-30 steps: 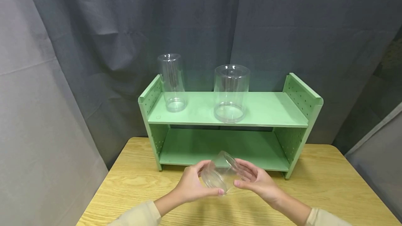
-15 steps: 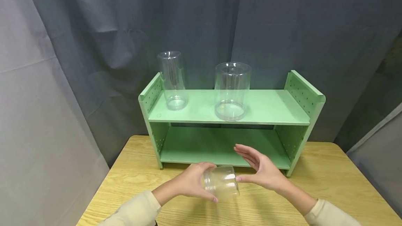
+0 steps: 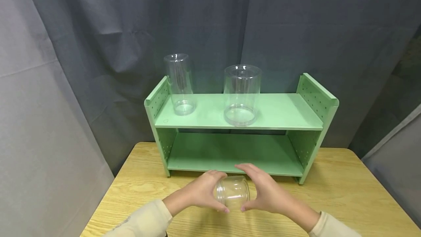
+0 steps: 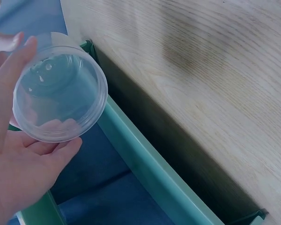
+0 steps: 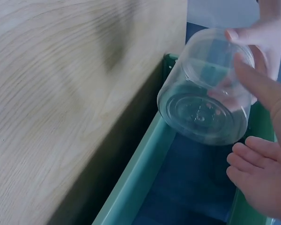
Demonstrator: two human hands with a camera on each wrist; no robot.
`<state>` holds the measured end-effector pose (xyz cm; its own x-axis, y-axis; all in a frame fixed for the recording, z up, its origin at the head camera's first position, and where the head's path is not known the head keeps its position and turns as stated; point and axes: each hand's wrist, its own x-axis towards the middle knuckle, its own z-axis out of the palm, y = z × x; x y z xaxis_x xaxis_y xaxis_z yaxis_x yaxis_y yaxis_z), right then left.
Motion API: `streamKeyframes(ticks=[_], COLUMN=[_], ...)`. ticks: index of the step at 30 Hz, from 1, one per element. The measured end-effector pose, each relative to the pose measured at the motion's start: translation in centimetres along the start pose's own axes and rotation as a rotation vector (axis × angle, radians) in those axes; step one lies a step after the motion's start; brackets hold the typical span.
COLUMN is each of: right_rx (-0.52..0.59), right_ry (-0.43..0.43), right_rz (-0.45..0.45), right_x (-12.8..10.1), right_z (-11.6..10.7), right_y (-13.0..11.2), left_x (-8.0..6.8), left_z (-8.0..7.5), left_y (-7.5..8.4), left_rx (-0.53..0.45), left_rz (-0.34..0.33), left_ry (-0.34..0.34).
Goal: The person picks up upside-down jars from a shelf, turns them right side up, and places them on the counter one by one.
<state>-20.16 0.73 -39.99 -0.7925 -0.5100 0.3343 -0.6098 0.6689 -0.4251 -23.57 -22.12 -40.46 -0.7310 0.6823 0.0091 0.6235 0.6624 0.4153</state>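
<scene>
In the head view a small clear jar (image 3: 234,192) is held on its side above the table, its ridged rim to the left and its flat base to the right. My left hand (image 3: 204,192) grips it around the rim end with thumb and fingers, as the left wrist view shows on the jar's round rim (image 4: 96,110). My right hand (image 3: 267,194) is spread by the base end. In the right wrist view its thumb (image 5: 257,82) lies beside the jar (image 5: 201,119), while the fingers stand apart from it; whether the thumb touches, I cannot tell.
A green two-level shelf (image 3: 279,112) stands at the back of the wooden table (image 3: 342,193). On its top level are a tall narrow clear cylinder (image 3: 180,87) at left and a wider clear cylinder (image 3: 242,94) near the middle. Grey curtains (image 3: 210,17) hang behind.
The jar has turned from a tilt with both hands on it to lying sideways in my left hand. My right hand's fingers came off it, lifted, then lowered back near the base end.
</scene>
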Motion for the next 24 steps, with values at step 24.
streamKeyframes(ticks=[24], right_rx=[-0.313], right_ry=[0.082], right_rz=[-0.018], right_x=[-0.1], right_z=[3.4], right_y=[-1.3], left_x=[-0.3], left_z=[0.8], left_y=[1.2], left_rx=[0.16], left_rz=[-0.002], left_ry=[0.087])
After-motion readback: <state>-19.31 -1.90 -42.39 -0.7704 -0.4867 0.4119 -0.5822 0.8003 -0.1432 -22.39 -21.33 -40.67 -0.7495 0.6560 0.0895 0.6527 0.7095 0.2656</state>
